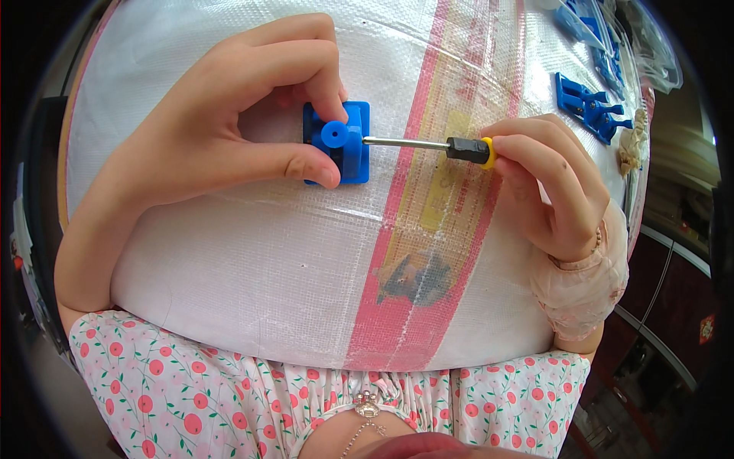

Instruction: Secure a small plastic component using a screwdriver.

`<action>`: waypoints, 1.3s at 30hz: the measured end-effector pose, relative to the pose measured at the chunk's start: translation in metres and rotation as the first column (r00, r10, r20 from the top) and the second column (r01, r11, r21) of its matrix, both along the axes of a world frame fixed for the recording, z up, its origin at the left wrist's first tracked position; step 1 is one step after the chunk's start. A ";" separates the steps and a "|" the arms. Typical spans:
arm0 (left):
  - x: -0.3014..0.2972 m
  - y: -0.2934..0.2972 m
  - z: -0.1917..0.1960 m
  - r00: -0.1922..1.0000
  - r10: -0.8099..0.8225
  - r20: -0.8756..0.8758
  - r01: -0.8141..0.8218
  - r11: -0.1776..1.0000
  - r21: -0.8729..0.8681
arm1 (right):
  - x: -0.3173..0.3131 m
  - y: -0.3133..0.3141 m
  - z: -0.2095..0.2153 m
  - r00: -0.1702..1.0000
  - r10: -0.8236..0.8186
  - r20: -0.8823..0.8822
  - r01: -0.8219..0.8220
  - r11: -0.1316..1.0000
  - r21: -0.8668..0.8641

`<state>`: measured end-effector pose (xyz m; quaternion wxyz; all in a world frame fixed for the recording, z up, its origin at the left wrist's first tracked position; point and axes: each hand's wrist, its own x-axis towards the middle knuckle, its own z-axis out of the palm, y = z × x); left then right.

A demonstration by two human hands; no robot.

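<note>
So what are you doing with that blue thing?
A person sits at a surface covered with a white woven sheet. The left hand pinches a small blue plastic part between thumb and fingers, holding it down on the sheet. The right hand holds a small screwdriver by its black and yellow handle, with the metal tip pushed into the part's side. More blue parts lie off to the right.

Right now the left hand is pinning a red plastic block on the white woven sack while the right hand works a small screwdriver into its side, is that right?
Not quite: the plastic block is blue, not red, as the head view shows. The rest holds: the left hand pins it on the white woven sack while the right hand works a small screwdriver into its side.
</note>
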<state>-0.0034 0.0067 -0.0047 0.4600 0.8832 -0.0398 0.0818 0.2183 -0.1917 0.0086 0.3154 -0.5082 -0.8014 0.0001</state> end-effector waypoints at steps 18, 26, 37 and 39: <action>0.001 0.000 0.001 0.999 0.015 0.037 -0.015 1.000 0.017 | -0.001 0.001 0.000 0.999 -0.036 -0.016 0.037 0.998 0.050; 0.002 -0.001 0.001 0.998 0.024 0.058 -0.028 0.998 0.058 | 0.001 0.003 0.000 0.998 -0.068 0.009 0.067 0.997 0.046; 0.002 -0.002 0.003 0.999 0.024 0.041 -0.026 0.998 0.059 | 0.002 0.002 0.004 0.998 -0.049 0.031 0.048 0.998 0.032; 0.002 -0.002 0.003 0.999 0.023 0.035 -0.025 0.998 0.051 | 0.003 0.002 0.004 0.999 -0.036 0.027 0.036 0.999 0.017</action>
